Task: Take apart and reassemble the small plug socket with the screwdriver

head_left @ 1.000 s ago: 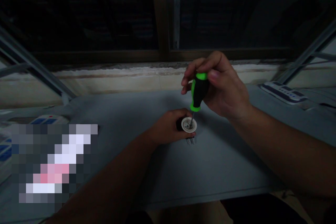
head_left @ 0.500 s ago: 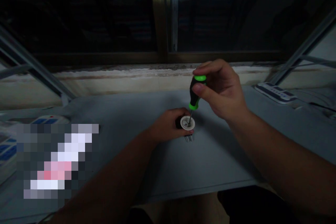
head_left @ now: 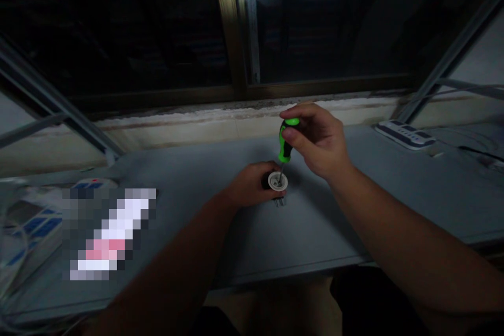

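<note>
My left hand [head_left: 252, 185] is closed around a small plug adapter [head_left: 277, 181] with a round white recessed face, a dark body and metal prongs sticking out on the near side. The white face is turned up. Above it, my right hand [head_left: 321, 142] grips a green-and-black screwdriver [head_left: 284, 148] by its handle, fingertips around the top end. The screwdriver stands nearly upright, its thin metal shaft reaching into the adapter's recess. Whether the tip sits in a screw is too small to tell.
A white power strip [head_left: 405, 134] lies at the right back with cables beside it. Another power strip [head_left: 41, 226] with blue sockets lies at the left, near a blurred-out patch [head_left: 114, 231]. Metal posts [head_left: 84, 102] and a dark window stand behind the grey table [head_left: 189, 168].
The screwdriver handle has turned, with a green stripe now showing on its left side. The whole view has shifted slightly. Both hands keep their holds.
</note>
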A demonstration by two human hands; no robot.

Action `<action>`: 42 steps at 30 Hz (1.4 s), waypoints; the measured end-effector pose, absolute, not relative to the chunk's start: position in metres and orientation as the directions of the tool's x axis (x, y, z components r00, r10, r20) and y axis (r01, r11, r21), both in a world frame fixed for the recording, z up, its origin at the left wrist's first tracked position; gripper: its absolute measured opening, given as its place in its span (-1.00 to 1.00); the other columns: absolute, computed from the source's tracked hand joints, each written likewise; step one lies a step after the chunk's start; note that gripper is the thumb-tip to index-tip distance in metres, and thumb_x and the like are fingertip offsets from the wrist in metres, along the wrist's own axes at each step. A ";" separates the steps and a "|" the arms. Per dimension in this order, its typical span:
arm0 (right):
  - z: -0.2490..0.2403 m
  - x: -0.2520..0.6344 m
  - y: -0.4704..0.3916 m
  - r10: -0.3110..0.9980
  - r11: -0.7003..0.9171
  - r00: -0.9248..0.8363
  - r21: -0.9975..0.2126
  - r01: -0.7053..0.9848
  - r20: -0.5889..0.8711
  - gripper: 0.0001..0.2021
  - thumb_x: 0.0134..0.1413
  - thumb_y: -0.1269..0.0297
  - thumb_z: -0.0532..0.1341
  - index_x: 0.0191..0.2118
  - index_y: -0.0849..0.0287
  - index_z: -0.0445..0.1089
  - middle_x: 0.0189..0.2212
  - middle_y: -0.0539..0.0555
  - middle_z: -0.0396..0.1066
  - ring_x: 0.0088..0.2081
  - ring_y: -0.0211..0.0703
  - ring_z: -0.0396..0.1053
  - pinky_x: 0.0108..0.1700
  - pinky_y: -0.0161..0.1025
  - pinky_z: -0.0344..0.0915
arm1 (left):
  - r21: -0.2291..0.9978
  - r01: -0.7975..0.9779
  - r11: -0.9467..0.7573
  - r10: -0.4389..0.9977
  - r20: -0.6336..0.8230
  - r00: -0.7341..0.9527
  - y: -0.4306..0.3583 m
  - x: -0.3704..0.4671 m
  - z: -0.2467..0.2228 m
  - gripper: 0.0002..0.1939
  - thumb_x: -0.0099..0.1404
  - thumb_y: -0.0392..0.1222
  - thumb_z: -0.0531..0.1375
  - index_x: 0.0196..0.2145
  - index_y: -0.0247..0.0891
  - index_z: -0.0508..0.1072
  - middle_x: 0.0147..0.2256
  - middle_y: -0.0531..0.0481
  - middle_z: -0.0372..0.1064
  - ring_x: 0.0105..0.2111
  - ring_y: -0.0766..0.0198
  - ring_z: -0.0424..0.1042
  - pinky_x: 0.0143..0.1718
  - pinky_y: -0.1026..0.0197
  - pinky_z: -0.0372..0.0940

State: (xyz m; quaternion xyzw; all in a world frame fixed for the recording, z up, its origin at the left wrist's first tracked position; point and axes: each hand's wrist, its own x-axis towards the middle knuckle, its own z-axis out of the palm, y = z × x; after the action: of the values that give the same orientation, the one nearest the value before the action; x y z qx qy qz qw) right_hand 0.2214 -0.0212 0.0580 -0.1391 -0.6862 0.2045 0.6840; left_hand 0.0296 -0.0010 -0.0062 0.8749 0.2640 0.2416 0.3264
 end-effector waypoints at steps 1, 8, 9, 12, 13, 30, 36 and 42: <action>0.058 0.221 -0.022 0.478 0.873 -0.034 -0.479 -0.091 0.878 -0.78 0.16 0.26 0.41 -0.06 0.02 0.55 -0.23 0.01 0.41 -0.23 -0.26 0.43 -0.21 -0.31 0.41 | 0.687 0.313 -0.656 0.611 0.240 0.754 -0.001 0.031 -0.004 -0.66 0.21 -0.05 0.43 -0.18 -0.30 0.50 -0.29 -0.06 0.53 -0.30 0.20 0.52 -0.27 0.21 0.36; 0.053 0.223 -0.023 0.538 0.833 -0.032 -0.537 -0.133 0.842 -0.79 0.33 0.19 0.26 0.03 0.03 0.47 -0.16 0.04 0.50 -0.15 -0.21 0.51 -0.11 -0.22 0.48 | 0.629 0.351 -0.694 0.589 0.215 0.779 -0.001 0.035 0.008 -0.67 0.16 -0.12 0.45 -0.17 -0.28 0.53 -0.28 -0.05 0.54 -0.31 0.19 0.52 -0.29 0.21 0.32; 0.053 0.223 -0.023 0.534 0.839 -0.020 -0.532 -0.115 0.845 -0.80 0.32 0.18 0.27 0.01 0.04 0.46 -0.14 0.04 0.49 -0.12 -0.21 0.50 -0.11 -0.23 0.48 | 0.626 0.353 -0.696 0.590 0.218 0.778 -0.002 0.035 0.007 -0.68 0.17 -0.13 0.45 -0.17 -0.28 0.52 -0.28 -0.05 0.54 -0.31 0.20 0.51 -0.29 0.21 0.32; 0.055 0.220 -0.026 0.500 0.866 0.019 -0.500 -0.016 0.866 -0.77 0.19 0.18 0.39 -0.06 0.04 0.48 -0.13 0.03 0.43 -0.11 -0.23 0.45 -0.16 -0.30 0.46 | 0.621 0.352 -0.700 0.588 0.223 0.777 -0.004 0.033 0.005 -0.72 0.21 -0.13 0.43 -0.19 -0.28 0.51 -0.29 -0.05 0.54 -0.33 0.21 0.51 -0.30 0.21 0.32; 0.055 0.219 -0.027 0.491 0.871 0.020 -0.491 0.003 0.871 -0.75 0.16 0.20 0.41 -0.06 0.04 0.48 -0.15 0.02 0.42 -0.14 -0.24 0.44 -0.16 -0.31 0.45 | 0.620 0.351 -0.702 0.587 0.224 0.778 -0.004 0.032 0.004 -0.73 0.22 -0.13 0.42 -0.19 -0.28 0.51 -0.28 -0.05 0.54 -0.32 0.20 0.52 -0.29 0.21 0.32; 0.052 0.226 -0.044 0.371 0.924 -0.011 -0.370 -0.099 0.929 -0.71 0.07 0.30 0.40 -0.05 0.02 0.52 -0.13 0.08 0.44 -0.06 -0.03 0.44 -0.12 -0.09 0.48 | 0.584 0.345 -0.735 0.571 0.259 0.779 -0.009 0.027 0.002 -0.68 0.26 -0.08 0.40 -0.10 -0.22 0.47 -0.18 -0.03 0.55 -0.22 0.16 0.53 -0.20 0.18 0.33; 0.051 0.224 -0.047 0.468 0.878 -0.030 -0.468 -0.095 0.883 -0.79 0.30 0.22 0.24 0.02 -0.06 0.47 -0.10 0.08 0.50 -0.06 -0.01 0.50 -0.10 -0.02 0.51 | 0.597 0.325 -0.733 0.558 0.256 0.789 -0.009 0.027 0.002 -0.74 0.26 -0.11 0.39 -0.16 -0.22 0.48 -0.21 -0.02 0.54 -0.23 0.17 0.52 -0.22 0.19 0.32; 0.050 0.224 -0.046 0.412 0.911 0.013 -0.412 0.004 0.911 -0.70 0.09 0.24 0.42 -0.03 -0.06 0.50 -0.13 0.06 0.44 -0.11 -0.07 0.45 -0.12 -0.09 0.50 | 0.586 0.327 -0.742 0.564 0.280 0.777 -0.009 0.027 0.002 -0.70 0.25 -0.10 0.40 -0.13 -0.22 0.48 -0.21 -0.02 0.53 -0.24 0.17 0.52 -0.21 0.19 0.32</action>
State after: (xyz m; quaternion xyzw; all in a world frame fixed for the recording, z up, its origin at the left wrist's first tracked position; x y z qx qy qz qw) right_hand 0.2238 -0.0458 0.0502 -0.1516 -0.6869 0.1466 0.6955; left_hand 0.0269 -0.0087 0.0023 0.9054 0.2459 0.2260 0.2620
